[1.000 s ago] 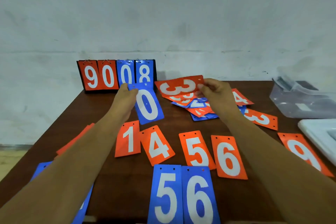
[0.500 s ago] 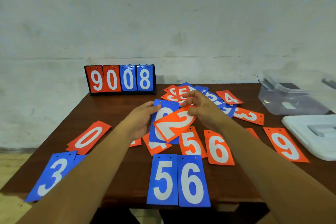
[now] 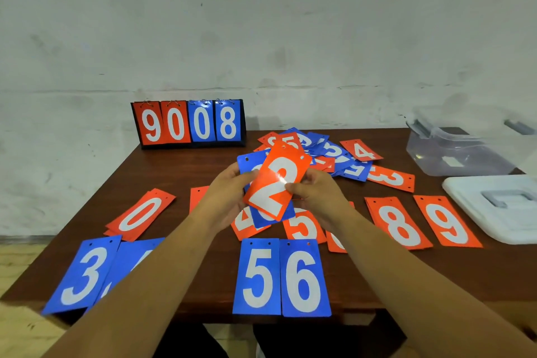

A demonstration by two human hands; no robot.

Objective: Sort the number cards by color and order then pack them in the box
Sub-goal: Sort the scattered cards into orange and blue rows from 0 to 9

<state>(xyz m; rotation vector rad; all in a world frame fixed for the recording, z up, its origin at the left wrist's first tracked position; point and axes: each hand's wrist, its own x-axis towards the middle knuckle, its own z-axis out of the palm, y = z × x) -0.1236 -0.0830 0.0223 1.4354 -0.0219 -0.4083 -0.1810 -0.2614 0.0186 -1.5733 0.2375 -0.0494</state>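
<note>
Orange 2 card [image 3: 276,183], drawn from the 1 o'clock pile [image 3: 328,151], now pinched upright by left hand [image 3: 229,192] and right hand [image 3: 316,195]; orange-row placement likely next.

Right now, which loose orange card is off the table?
The orange 2, held between left hand and right hand; the others lie on the table.

Glossy plastic orange 2 card [image 3: 276,183]; dark polished wood table [image 3: 186,166]; clear plastic box [image 3: 453,154]; rough wall [image 3: 261,23]
</note>
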